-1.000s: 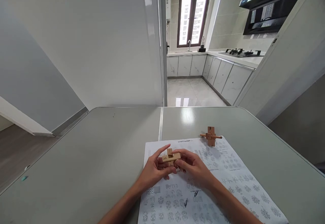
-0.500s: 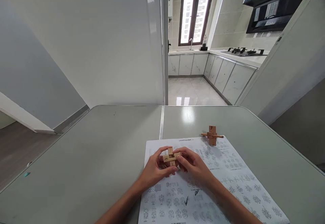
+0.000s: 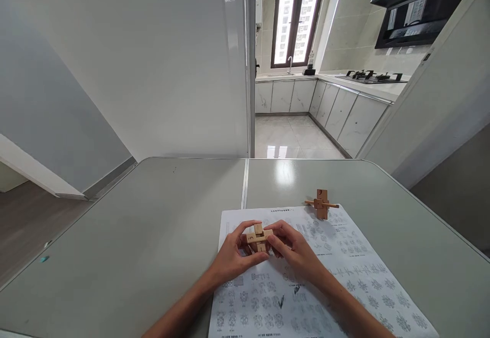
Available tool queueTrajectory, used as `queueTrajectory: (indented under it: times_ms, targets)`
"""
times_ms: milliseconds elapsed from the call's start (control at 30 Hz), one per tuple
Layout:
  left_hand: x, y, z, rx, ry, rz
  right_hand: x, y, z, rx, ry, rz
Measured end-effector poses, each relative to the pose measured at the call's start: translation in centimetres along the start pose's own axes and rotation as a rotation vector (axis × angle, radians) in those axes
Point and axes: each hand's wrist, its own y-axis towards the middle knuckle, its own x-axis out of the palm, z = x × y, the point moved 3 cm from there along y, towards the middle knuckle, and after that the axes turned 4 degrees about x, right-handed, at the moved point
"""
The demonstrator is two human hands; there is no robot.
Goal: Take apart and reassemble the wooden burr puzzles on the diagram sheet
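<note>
Between my two hands is a light wooden interlocking puzzle [image 3: 259,238] made of crossed bars, with dark marks on some of them. My left hand [image 3: 232,252] grips it from the left, index finger at the far end and thumb at the near end. On the other side, my right hand [image 3: 288,243] pinches the right end of the bars. Fingers hide the puzzle's underside. It is held over a printed instruction sheet [image 3: 264,289] covered with small diagrams. A second, darker wooden puzzle [image 3: 321,204] stands at the sheet's far edge, beyond my right hand.
The sheet lies on a grey-green table [image 3: 126,256] with a pale seam [image 3: 245,182] running away from me. A small teal bit [image 3: 44,259] lies near the left edge. Past the table are a white panel [image 3: 184,72] and a kitchen with cabinets [image 3: 358,118].
The view has shifted very slightly. Both hands keep their hold on the light wooden puzzle, with no clear change in its shape.
</note>
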Motion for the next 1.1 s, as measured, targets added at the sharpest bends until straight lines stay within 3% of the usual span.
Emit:
queueTrajectory:
  times_ms: [600, 1100]
  targets:
    - [0.2, -0.3, 0.9, 0.04, -0.005, 0.005, 0.0, -0.3, 0.7, -0.118, -0.177, 0.097]
    - [0.2, -0.1, 0.5, 0.019, -0.06, 0.004, -0.3, 0.0, 1.6, -0.034, -0.091, 0.093]
